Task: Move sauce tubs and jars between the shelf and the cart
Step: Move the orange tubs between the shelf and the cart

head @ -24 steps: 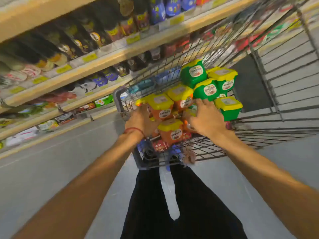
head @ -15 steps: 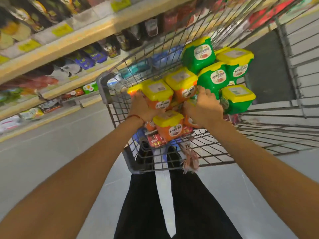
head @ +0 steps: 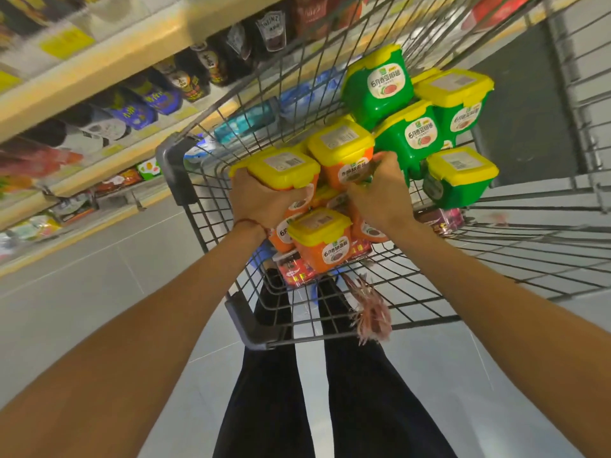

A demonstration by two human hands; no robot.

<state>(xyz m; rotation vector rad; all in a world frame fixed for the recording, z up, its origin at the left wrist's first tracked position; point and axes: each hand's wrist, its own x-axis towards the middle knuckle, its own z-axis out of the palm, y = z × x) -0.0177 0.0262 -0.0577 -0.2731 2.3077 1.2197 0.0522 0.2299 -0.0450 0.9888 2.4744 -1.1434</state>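
A wire cart (head: pixel 254 328) holds several sauce tubs with yellow lids. Orange tubs lie near me, green tubs (head: pixel 408 133) sit at the far right. My left hand (head: pixel 261 203) grips the near side of an orange tub (head: pixel 284 168). My right hand (head: pixel 380 193) is closed on another orange tub (head: pixel 342 152) beside it. A third orange tub (head: pixel 322 239) rests lower, between my wrists. The fingertips of both hands are hidden behind the tubs.
Shelves (head: pixel 109 64) with dark sauce bottles and jars run along the left, close to the cart's left wall. Red packets (head: pixel 294 269) lie on the cart floor under the tubs. Grey floor (head: pixel 82 292) spreads at the left. My dark trousers show below the cart.
Both hands have moved up along the two orange tubs and closed on them. The cart and shelf appear nearer and larger as my head leaned in.
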